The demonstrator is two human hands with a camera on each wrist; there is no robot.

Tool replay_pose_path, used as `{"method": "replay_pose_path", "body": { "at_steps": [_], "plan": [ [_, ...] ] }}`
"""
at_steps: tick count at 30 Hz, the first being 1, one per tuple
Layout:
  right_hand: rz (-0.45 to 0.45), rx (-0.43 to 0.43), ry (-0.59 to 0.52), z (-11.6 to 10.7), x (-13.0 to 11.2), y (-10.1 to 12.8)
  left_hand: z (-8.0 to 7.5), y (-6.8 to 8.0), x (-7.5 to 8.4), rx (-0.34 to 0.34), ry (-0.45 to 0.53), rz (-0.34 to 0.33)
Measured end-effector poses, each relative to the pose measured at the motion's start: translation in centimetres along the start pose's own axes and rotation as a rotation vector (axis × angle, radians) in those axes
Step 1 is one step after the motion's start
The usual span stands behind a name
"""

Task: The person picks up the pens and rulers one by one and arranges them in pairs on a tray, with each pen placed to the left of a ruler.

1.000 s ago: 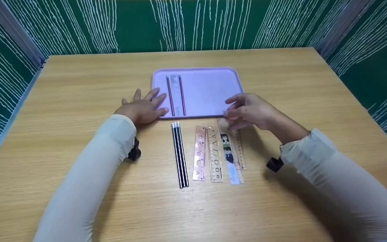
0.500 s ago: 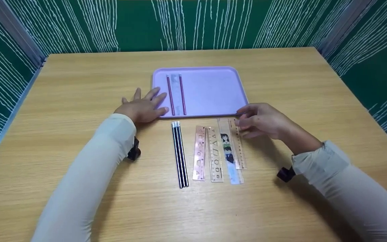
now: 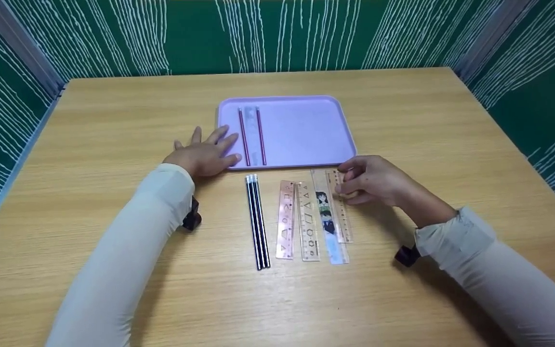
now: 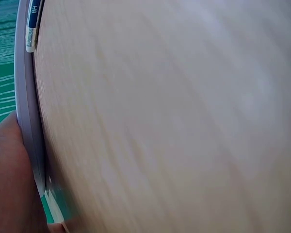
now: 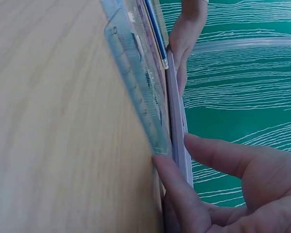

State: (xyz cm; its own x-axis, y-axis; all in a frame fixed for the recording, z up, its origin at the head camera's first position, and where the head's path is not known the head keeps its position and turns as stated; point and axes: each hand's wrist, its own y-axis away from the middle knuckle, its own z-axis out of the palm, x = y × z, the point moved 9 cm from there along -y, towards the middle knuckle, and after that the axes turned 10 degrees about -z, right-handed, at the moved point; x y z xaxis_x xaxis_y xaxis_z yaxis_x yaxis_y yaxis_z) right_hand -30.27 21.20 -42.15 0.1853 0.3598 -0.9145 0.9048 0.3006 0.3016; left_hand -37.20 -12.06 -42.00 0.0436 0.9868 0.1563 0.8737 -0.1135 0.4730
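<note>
My left hand [image 3: 203, 156] has its fingers spread over the left rim of a lilac tray [image 3: 306, 130]. Two red pencils [image 3: 261, 137] lie in the tray, with a clear ruler [image 3: 252, 130] between them. My right hand [image 3: 376, 180] is near the tray's front right corner. One fingertip touches the end of the rightmost small clear ruler [image 5: 136, 92], while another finger stays apart beside the tray's edge. That small ruler partly overlaps a longer ruler with a cartoon picture [image 3: 326, 217]. To its left lie a clear stencil ruler [image 3: 309, 221] and a pink stencil ruler [image 3: 285, 219].
Several dark striped pencils [image 3: 257, 221] lie side by side left of the rulers, white ends toward the tray. Everything rests on a wooden table [image 3: 138, 111]. Green walls with white streaks [image 3: 277, 36] stand behind it and at both sides.
My right hand has moved right and nearer to me, from the top of the cartoon ruler to the right side of the small clear ruler. My left hand stays at the tray.
</note>
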Motion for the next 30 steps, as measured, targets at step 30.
{"method": "replay_pose_path", "body": {
  "at_steps": [30],
  "plan": [
    [-0.094,-0.017,0.246,0.97,-0.72,0.26,-0.02,0.16,0.07,0.001,-0.008,0.004]
  ]
}}
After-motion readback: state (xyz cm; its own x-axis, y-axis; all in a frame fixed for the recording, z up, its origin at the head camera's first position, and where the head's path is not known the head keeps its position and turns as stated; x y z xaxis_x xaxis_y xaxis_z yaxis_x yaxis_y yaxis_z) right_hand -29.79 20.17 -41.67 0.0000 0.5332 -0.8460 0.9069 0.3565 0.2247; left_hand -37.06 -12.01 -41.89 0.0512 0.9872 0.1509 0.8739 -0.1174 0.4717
